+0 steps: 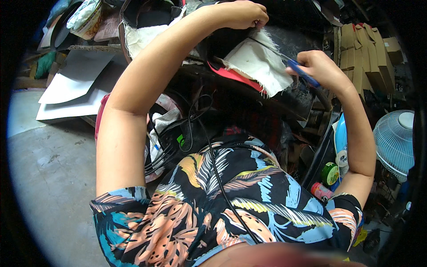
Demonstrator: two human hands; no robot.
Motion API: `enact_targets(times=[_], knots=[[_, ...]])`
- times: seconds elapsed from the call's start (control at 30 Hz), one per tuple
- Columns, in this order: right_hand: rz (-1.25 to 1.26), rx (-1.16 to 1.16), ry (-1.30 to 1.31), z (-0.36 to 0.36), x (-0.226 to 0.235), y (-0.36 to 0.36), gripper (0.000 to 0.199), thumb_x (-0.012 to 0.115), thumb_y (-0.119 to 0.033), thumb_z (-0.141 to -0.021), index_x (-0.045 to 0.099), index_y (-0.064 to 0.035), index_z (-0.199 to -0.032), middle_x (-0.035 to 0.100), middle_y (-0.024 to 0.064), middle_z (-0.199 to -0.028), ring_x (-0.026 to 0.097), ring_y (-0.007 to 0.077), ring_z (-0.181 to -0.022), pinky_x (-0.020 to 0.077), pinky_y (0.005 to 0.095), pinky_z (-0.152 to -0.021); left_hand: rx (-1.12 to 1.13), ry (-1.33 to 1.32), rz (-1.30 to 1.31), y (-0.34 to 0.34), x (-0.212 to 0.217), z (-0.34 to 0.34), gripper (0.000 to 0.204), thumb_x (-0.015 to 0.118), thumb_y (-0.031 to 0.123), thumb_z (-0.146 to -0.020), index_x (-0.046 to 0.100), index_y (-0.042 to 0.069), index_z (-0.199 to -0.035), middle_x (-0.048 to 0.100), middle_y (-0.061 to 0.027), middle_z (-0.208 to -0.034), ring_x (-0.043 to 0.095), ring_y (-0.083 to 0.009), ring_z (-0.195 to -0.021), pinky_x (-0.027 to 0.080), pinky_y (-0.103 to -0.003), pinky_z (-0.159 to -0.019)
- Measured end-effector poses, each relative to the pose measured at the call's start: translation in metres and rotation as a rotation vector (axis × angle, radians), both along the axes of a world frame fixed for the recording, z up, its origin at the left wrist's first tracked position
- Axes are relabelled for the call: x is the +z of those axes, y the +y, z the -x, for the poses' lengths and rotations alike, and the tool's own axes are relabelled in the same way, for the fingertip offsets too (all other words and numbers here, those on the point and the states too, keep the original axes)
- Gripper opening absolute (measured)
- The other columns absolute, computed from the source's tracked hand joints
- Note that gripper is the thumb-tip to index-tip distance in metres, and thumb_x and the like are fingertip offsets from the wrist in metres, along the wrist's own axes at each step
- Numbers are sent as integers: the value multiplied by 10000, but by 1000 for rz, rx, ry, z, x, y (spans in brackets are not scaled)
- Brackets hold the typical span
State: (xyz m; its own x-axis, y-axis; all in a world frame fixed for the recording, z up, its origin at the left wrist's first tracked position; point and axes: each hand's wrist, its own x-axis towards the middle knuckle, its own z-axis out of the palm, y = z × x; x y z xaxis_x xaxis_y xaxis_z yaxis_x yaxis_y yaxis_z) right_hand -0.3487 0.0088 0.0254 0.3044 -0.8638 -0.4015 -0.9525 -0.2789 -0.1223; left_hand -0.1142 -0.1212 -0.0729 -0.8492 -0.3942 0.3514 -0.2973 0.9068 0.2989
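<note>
A piece of white cloth (pixel 252 57) with frayed edges lies over a dark work surface at the upper middle. My left hand (pixel 242 15) is closed at its far corner, where the fingers seem to pinch the fabric. From the right, my right hand (pixel 327 71) is wrapped round the blue handles of a pair of scissors (pixel 298 70). Their blades point up and left across the cloth; whether they are open is hard to make out. Under the cloth's near edge shows a red strip (pixel 231 76).
White sheets (pixel 82 78) rest at the left above the grey floor (pixel 49 164). A tub (pixel 86 20) stands at the far left. Folded cardboard boxes (pixel 364 55) are stacked at the right, above a fan (pixel 396 140). Black cables (pixel 209 142) hang before my body.
</note>
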Motion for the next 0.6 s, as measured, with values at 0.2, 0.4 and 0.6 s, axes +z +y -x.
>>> enact_targets(times=[0.2,0.4,0.6], knots=[[-133,-225,-537,72,6,-12,369,808,-401,-818,676,-57,-842,586,-19,-598,552,52,-483,397,193,-432,271,411,277,44,47,-29,108,594,7,-820,621,24,-924,596,-194,-964,602,-378,-939,497,-445,-817],[349,-204,204,99,-30,-38,391,798,-422,-777,716,-106,-993,719,97,-817,695,307,-825,519,414,-760,564,9,206,101,64,-48,67,595,94,-839,616,38,-870,602,-165,-973,578,-374,-1004,483,-444,-846],[547,100,91,89,-42,-52,292,683,-200,-894,676,-94,-1166,691,109,-1110,655,319,-1024,523,389,-877,946,-251,-29,135,82,-66,206,685,163,-794,664,59,-971,578,-198,-1090,571,-386,-1055,502,-467,-875]])
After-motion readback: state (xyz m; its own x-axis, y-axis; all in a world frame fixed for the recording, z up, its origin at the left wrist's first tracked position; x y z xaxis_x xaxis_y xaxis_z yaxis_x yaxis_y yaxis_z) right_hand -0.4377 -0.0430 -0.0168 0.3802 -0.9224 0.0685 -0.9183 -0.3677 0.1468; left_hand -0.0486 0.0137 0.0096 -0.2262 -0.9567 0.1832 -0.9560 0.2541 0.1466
